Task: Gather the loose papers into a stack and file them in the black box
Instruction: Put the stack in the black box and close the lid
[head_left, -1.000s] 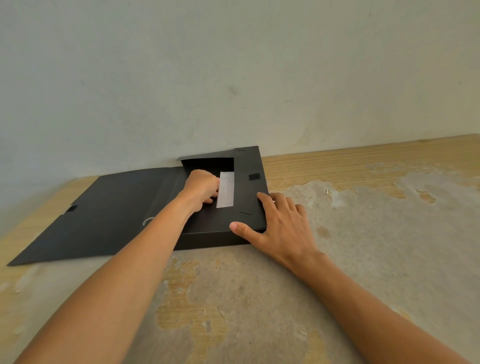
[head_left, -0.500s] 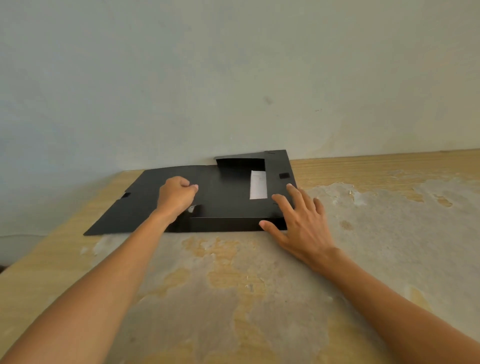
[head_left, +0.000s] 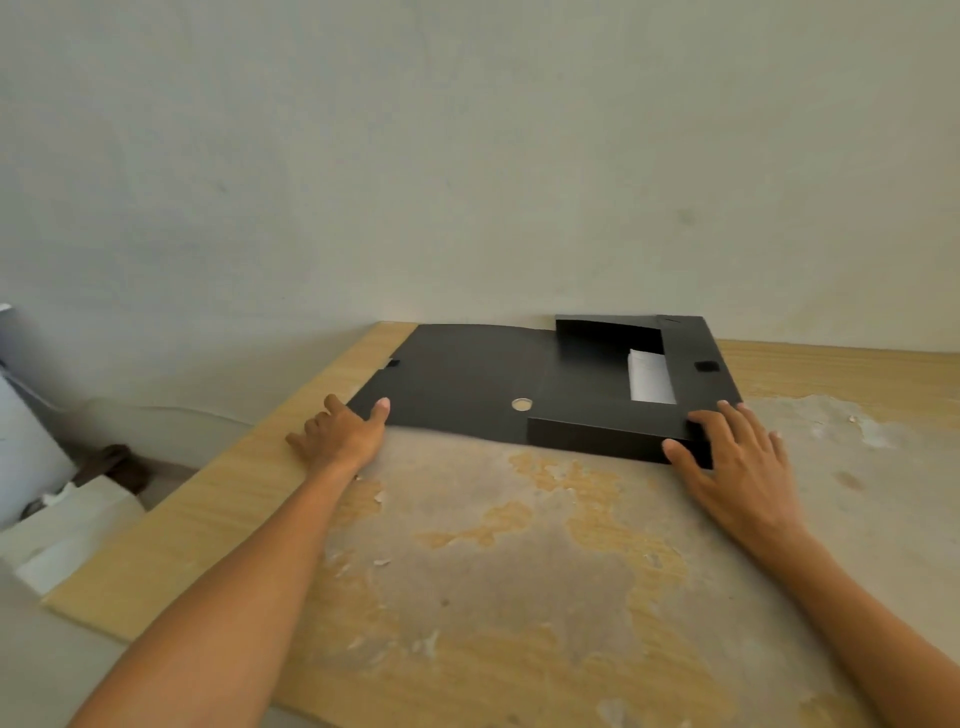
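Centre frame, the black box (head_left: 597, 415) lies open on the table (head_left: 519, 571), with papers (head_left: 652, 382) inside it. The right hand (head_left: 737, 457) lies with fingers spread flat on the box's near right corner. The left hand (head_left: 340, 434) sets its thumb on the flap (head_left: 457, 374) corner, fingers bent; grip unclear.

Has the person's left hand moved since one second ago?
Yes. The left hand left the white paper inside the black file box and went leftward to the near left corner of its open flap.
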